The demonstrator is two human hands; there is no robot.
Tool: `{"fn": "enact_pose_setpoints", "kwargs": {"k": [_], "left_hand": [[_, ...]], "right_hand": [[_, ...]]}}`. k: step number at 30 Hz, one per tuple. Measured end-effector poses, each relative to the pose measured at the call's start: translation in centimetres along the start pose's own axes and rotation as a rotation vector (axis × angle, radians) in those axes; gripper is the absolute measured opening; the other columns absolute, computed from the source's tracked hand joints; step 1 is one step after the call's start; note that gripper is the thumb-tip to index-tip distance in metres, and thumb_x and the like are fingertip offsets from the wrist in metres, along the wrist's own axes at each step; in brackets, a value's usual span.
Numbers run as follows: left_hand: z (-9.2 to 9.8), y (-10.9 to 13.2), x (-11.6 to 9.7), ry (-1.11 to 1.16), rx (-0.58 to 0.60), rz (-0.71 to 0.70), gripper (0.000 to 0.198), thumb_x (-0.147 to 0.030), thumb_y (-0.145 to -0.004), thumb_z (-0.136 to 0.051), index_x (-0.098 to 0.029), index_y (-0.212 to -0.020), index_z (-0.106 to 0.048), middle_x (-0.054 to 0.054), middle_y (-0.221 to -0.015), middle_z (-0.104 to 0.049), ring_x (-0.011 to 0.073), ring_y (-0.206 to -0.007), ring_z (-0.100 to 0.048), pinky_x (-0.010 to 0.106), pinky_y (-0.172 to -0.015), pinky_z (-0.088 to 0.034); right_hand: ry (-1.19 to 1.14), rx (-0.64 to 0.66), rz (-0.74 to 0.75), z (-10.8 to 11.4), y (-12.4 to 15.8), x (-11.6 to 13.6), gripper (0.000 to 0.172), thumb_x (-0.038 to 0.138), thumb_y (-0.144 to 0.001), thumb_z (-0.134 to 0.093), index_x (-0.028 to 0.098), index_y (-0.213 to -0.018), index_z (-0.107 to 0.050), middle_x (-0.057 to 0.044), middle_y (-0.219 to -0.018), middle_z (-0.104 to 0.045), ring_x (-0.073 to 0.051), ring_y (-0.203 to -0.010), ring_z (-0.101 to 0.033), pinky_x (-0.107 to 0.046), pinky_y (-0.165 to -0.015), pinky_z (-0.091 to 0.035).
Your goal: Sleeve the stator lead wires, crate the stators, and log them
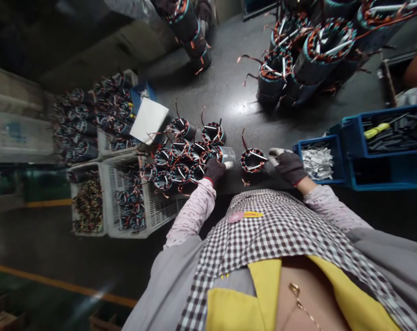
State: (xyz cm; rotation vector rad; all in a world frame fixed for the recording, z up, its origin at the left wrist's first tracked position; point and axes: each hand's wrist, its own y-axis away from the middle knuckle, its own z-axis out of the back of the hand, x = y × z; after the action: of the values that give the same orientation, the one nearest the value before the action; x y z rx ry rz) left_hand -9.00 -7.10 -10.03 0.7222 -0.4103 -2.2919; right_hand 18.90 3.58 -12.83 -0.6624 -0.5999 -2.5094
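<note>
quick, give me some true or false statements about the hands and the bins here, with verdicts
1. The left hand wears a dark glove. True.
2. The white pieces lie in a white crate. False: the white pieces are in a blue bin.
3. A yellow-handled tool lies on black pieces. True.
4. The right hand is left of the nearest wound core. False: the right hand is on its right.

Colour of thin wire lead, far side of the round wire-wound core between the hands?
The thin wire lead looks reddish-brown; best in the head view, the only one.
</note>
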Motion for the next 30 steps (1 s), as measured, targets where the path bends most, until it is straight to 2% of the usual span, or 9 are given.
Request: {"fn": "enact_pose_setpoints", "kwargs": {"k": [5, 8, 11, 13, 15, 18, 23, 26, 30], "left_hand": [[-1.5, -0.2, 1.2, -0.445, 0.159, -0.088, 0.053, -0.032, -0.096, -0.084, -0.009, -0.143, -0.076, 0.028, -0.145, -0.075, 0.0432, -0.145, -0.067, 0.053, -0.127, -0.048], [-0.7, 0.4, 1.1, -0.445, 0.052, -0.130, 0.068, -0.031, -0.100, -0.076, -0.010, -0.164, -0.062, 0.026, -0.153, -0.071, 0.0413, -0.146, -0.066, 0.052, -0.125, -0.052], [-0.4, 1.0, -0.3, -0.343, -0.046, -0.356, 0.060, -0.028, -0.107, -0.065, -0.012, -0.164, -0.063, 0.021, -0.155, -0.071, 0.0347, -0.146, -0.067, 0.048, -0.126, -0.052], [-1.4, 1.5, -2.1, -0.281, 0.063, -0.571, 0.051, -0.029, -0.106, -0.068, -0.017, -0.156, -0.071, 0.015, -0.152, -0.074, 0.0298, -0.142, -0.069, 0.041, -0.124, -0.054], [-2.9, 1.7, -4.0, -0.348, 0.263, -0.703, 0.048, -0.033, -0.097, -0.083, -0.017, -0.143, -0.079, 0.017, -0.145, -0.076, 0.0340, -0.133, -0.073, 0.044, -0.116, -0.060], [-4.4, 1.2, -5.7, -0.483, 0.330, -0.748, 0.048, -0.030, -0.096, -0.086, -0.009, -0.138, -0.081, 0.027, -0.140, -0.076, 0.0396, -0.127, -0.075, 0.049, -0.110, -0.063], [-4.8, 1.1, -5.6, -0.565, 0.296, -0.799, 0.055, -0.036, -0.110, -0.069, -0.006, -0.157, -0.071, 0.031, -0.162, -0.063, 0.0359, -0.148, -0.065, 0.043, -0.130, -0.050], [-5.5, 1.8, -5.4, -0.536, 0.244, -0.729, 0.047, -0.038, -0.104, -0.078, -0.021, -0.148, -0.081, 0.022, -0.158, -0.070, 0.0366, -0.141, -0.070, 0.041, -0.122, -0.058], [-6.4, 1.8, -5.3, -0.427, 0.186, -0.695, 0.034, -0.035, -0.095, -0.087, -0.037, -0.129, -0.090, 0.009, -0.147, -0.080, 0.0365, -0.130, -0.077, 0.040, -0.113, -0.065]], "right_hand": [[0.286, 0.229, 0.175, -0.2, -4.0, 3.5, 0.050, 0.040, -0.109, -0.067, 0.011, -0.149, -0.070, -0.026, -0.139, -0.077, -0.036, -0.122, -0.073, -0.042, -0.103, -0.054], [0.309, 0.290, 0.119, -0.5, -5.5, 3.9, 0.037, 0.032, -0.114, -0.055, 0.012, -0.137, -0.076, -0.024, -0.132, -0.080, -0.032, -0.111, -0.076, -0.038, -0.092, -0.053], [0.334, 0.305, 0.116, -0.4, -5.4, 3.7, 0.035, 0.030, -0.114, -0.052, 0.013, -0.130, -0.078, -0.024, -0.127, -0.081, -0.031, -0.109, -0.075, -0.037, -0.090, -0.052], [0.367, 0.272, 0.174, -0.2, -4.9, 4.0, 0.037, 0.032, -0.113, -0.053, 0.012, -0.134, -0.076, -0.026, -0.128, -0.079, -0.033, -0.110, -0.074, -0.039, -0.090, -0.052], [0.438, 0.228, 0.276, -0.1, -4.4, 4.6, 0.040, 0.031, -0.112, -0.051, 0.012, -0.138, -0.075, -0.028, -0.130, -0.077, -0.037, -0.113, -0.073, -0.043, -0.090, -0.051], [0.582, 0.219, 0.377, -0.3, -4.3, 5.3, 0.040, 0.033, -0.110, -0.047, 0.017, -0.129, -0.078, -0.030, -0.118, -0.075, -0.041, -0.108, -0.073, -0.047, -0.084, -0.048], [0.578, 0.141, 0.482, -2.1, -5.0, 4.7, 0.031, 0.042, -0.105, -0.051, 0.033, -0.113, -0.080, -0.032, -0.113, -0.072, -0.044, -0.108, -0.072, -0.053, -0.080, -0.042], [0.524, 0.133, 0.416, -2.2, -5.5, 4.1, 0.032, 0.054, -0.100, -0.052, 0.037, -0.100, -0.078, -0.032, -0.107, -0.071, -0.045, -0.104, -0.072, -0.054, -0.079, -0.043], [0.297, 0.332, 0.360, -0.8, -6.9, 3.0, 0.026, 0.055, -0.089, -0.055, 0.037, -0.076, -0.070, -0.027, -0.097, -0.075, -0.043, -0.090, -0.074, -0.058, -0.078, -0.048]]}}
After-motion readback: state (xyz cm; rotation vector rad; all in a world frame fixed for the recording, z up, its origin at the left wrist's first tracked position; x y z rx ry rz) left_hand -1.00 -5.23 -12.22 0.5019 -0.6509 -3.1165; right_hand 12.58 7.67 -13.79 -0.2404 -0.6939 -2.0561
